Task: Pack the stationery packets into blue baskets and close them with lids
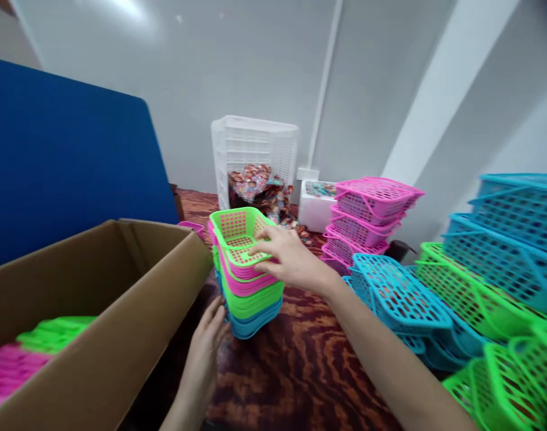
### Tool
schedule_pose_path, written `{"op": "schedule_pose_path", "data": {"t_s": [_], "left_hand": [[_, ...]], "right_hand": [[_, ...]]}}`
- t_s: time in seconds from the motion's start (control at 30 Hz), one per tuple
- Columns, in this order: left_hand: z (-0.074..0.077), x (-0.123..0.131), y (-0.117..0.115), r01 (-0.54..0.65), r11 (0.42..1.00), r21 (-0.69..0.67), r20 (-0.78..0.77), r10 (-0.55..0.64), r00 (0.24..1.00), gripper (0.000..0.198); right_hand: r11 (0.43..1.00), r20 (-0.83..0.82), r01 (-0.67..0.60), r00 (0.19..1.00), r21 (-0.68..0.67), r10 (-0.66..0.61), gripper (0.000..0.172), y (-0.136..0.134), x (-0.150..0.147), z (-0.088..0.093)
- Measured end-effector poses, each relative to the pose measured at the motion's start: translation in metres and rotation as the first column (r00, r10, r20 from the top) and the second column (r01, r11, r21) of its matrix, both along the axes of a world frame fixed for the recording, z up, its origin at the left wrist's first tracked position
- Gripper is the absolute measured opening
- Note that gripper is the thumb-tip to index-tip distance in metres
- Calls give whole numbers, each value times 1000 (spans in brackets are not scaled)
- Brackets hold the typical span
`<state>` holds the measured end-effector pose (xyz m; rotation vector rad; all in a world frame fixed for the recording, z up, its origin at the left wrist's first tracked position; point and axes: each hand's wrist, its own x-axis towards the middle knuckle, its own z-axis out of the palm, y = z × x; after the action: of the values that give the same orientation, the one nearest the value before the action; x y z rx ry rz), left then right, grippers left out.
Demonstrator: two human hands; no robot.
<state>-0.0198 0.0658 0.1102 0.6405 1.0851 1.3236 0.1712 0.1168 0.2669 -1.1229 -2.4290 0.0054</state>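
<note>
A tall stack of nested baskets [251, 302], green on top, then pink, green and blue, stands on the dark red patterned table [300, 365]. At the right rim of the top green basket [235, 222] is my right hand [285, 254], its fingers apart and reaching over the rim; whether they grip it is unclear. Low beside the stack's left side, my left hand [210, 329] has its fingers apart near the blue baskets. Nothing shows held in it.
An open cardboard box [94, 353] with pink and green pieces is at left, before a blue panel [71, 155]. Behind the stack stands a white crate [260, 140] of packets. Pink baskets [372, 197], blue baskets [399, 293] and green baskets [471, 287] fill the right.
</note>
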Motion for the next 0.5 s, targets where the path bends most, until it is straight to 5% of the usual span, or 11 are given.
{"op": "schedule_pose_path", "data": {"t_s": [0.13, 0.23, 0.3, 0.4, 0.5], "left_hand": [[-5, -10, -11, 28, 999, 30, -18, -28, 999, 49], [-12, -17, -23, 57, 998, -30, -54, -59, 997, 59], [-20, -22, -31, 94, 993, -72, -80, -100, 992, 66], [-35, -29, -41, 140, 983, -119, -112, -154, 982, 71], [-48, -36, -49, 160, 977, -138, -141, -180, 973, 68]], "right_hand": [[992, 27, -58, 998, -110, 61, 7, 20, 2, 11], [948, -228, -209, 961, -241, 154, 12, 31, 4, 19], [941, -409, -265, 898, -210, 161, 17, 33, 6, 24], [993, -606, -116, 787, 37, 115, 18, 24, 12, 37], [936, -645, 208, 764, 283, 25, 17, 6, 29, 49]]}}
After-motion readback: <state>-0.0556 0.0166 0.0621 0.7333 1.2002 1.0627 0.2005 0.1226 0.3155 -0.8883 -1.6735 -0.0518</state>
